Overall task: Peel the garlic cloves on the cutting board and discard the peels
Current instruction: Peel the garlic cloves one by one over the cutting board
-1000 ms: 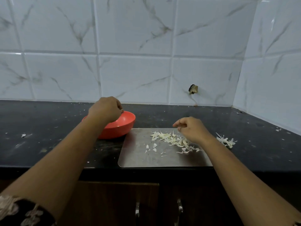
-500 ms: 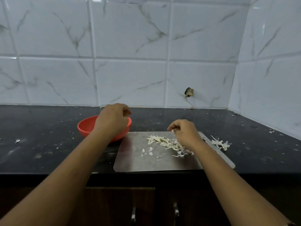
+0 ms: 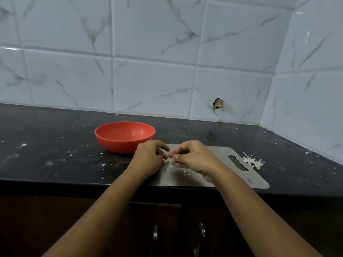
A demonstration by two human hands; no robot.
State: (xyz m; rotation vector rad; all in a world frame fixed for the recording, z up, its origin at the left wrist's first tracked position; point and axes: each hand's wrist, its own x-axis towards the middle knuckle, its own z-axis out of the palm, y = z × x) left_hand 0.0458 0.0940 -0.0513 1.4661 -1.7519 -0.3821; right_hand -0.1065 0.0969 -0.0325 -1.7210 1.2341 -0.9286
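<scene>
Pinching a tiny pale garlic bit [image 3: 171, 156] with the right hand [image 3: 193, 156], just above the cutting board [image 3: 241, 175]. Curling the left hand [image 3: 150, 158] right beside it; cannot tell if gripping too. Likely light, thin, dry and easy to tear, so take softly at a loose edge

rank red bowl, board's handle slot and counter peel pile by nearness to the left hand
1. red bowl, just behind the left hand, to its left.
2. handle slot, at the board's right end.
3. peel pile, on the counter beyond that end.
</scene>
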